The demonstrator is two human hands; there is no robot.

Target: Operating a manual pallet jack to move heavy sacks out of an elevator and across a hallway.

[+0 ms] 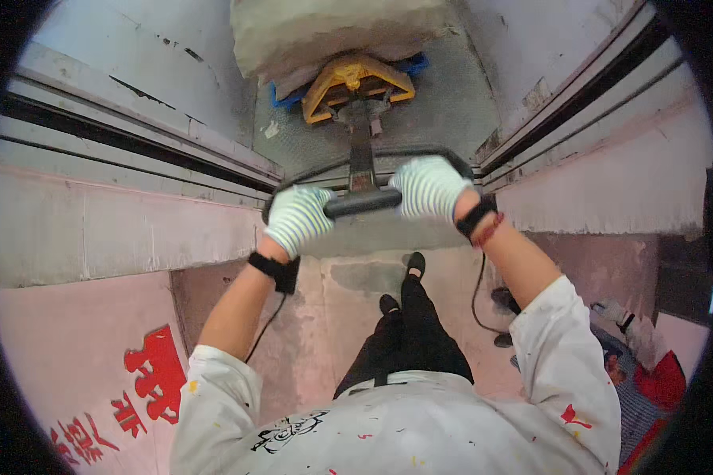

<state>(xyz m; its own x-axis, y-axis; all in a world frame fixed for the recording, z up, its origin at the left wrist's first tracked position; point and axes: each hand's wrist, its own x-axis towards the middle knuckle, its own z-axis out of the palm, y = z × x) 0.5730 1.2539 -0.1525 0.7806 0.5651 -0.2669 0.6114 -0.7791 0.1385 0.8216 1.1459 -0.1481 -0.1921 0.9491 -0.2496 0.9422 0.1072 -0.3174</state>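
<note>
Both my hands wear striped white work gloves and grip the black loop handle (362, 204) of a pallet jack. My left hand (299, 218) is wrapped round the handle's left side, and my right hand (430, 188) round its right side. A dark shaft (360, 142) runs from the handle to the jack's yellow base (352, 79). Behind that base sits a large pale, bulky load (333, 32), its far part cut off by the view's edge. Bits of a blue pallet (281, 95) show under it.
Grey metal walls (166, 79) flank the jack, with a doorway frame and dark grooves (135, 146) on both sides. The floor beyond the sill is textured metal (285, 142). Close behind me at lower right is another person (630, 388). Red shapes mark the left wall (158, 376).
</note>
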